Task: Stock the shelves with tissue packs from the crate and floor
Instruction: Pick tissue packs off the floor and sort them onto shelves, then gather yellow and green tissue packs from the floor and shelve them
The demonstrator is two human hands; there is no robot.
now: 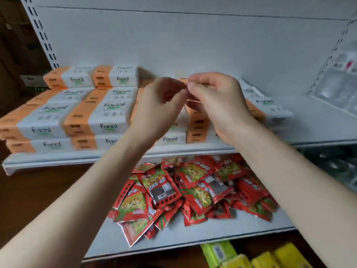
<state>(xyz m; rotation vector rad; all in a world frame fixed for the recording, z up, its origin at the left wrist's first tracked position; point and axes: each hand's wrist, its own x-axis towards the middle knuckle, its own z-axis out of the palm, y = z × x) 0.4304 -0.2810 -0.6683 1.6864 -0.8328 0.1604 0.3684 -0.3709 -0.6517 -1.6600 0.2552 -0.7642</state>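
Hands, left hand and right hand, pinch together above stacked orange-and-white plastic tissue packs along the white metal shelf's front edge, gripping something unclear; overhanging left-corner stacks could topple if nudged.

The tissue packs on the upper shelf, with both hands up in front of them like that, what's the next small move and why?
Probably lower both hands onto the pack just behind them and square it up. The left hand and right hand meet fingertip to fingertip above the tissue packs, apparently pinching something too small to identify. The stacks left of the hands sit neatly, while the far-right pack lies angled.
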